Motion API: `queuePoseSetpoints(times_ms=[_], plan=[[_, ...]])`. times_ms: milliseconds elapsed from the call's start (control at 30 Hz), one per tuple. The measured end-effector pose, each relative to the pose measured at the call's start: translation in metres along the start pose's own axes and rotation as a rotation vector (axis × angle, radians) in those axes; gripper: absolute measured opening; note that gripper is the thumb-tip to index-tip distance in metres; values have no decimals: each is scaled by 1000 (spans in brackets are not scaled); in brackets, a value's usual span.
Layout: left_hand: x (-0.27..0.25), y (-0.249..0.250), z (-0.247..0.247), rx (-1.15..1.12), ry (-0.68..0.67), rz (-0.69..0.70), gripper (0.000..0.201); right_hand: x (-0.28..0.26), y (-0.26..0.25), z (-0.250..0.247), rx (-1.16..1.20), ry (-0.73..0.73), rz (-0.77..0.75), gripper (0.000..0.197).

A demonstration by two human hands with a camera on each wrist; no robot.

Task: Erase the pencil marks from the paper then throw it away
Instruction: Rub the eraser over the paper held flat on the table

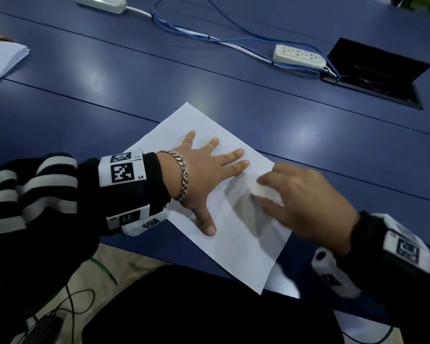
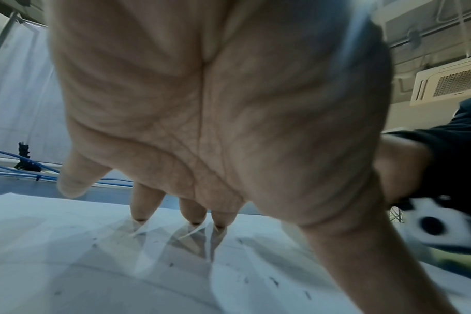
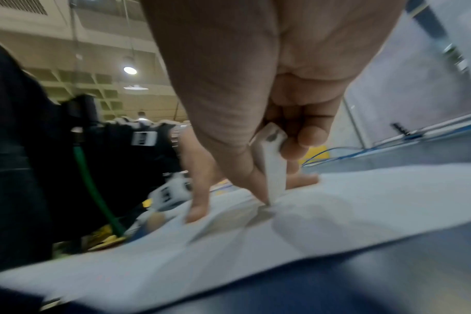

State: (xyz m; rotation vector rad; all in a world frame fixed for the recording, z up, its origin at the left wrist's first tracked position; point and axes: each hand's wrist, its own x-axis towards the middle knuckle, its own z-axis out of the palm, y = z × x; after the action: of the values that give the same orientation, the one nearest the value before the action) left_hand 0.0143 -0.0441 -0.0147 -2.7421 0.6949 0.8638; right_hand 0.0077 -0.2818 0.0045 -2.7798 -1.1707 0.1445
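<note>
A white sheet of paper [image 1: 236, 244] lies tilted on the blue table near its front edge. My left hand [image 1: 204, 175] lies flat on the sheet with its fingers spread, pressing it down; in the left wrist view the fingertips [image 2: 194, 216] touch the paper [image 2: 94, 265], which carries small dark specks. My right hand [image 1: 305, 202] pinches a white eraser [image 1: 268, 192] between thumb and fingers. The eraser [image 3: 272, 170] stands with its lower end on the paper [image 3: 336, 212], just right of my left hand. The right hand is blurred.
Two white power strips [image 1: 299, 55] [image 1: 99, 2] and blue cables [image 1: 201, 33] lie across the far side of the table [image 1: 85, 78]. An open black cable box [image 1: 375, 70] sits at the far right. A stack of white paper [image 1: 0, 58] lies at the far left.
</note>
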Motion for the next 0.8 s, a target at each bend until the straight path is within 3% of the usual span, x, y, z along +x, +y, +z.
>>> queuePoseSetpoints(times_ms=[100,200,367,467,600,800], plan=[[-1,-2,1,-8,-1,30,158,-18,-36,10,-30,-63,-96,23],[-11,-7,2,-79,45,108,150,-21,-28,8,4,-78,-98,30],[-52,-63,-12,-453,313,52,98,-25,4,-19,176,138,83,29],[-69,-107,2,-468,310,-62,70,-29,2,-21,179,116,90,29],[-75,-124,31,-431,152,-93,78,-30,-11,-4,178,33,33,29],[-73,-106,49,-314,47,-45,97,-26,-12,7,77,-123,-61,27]])
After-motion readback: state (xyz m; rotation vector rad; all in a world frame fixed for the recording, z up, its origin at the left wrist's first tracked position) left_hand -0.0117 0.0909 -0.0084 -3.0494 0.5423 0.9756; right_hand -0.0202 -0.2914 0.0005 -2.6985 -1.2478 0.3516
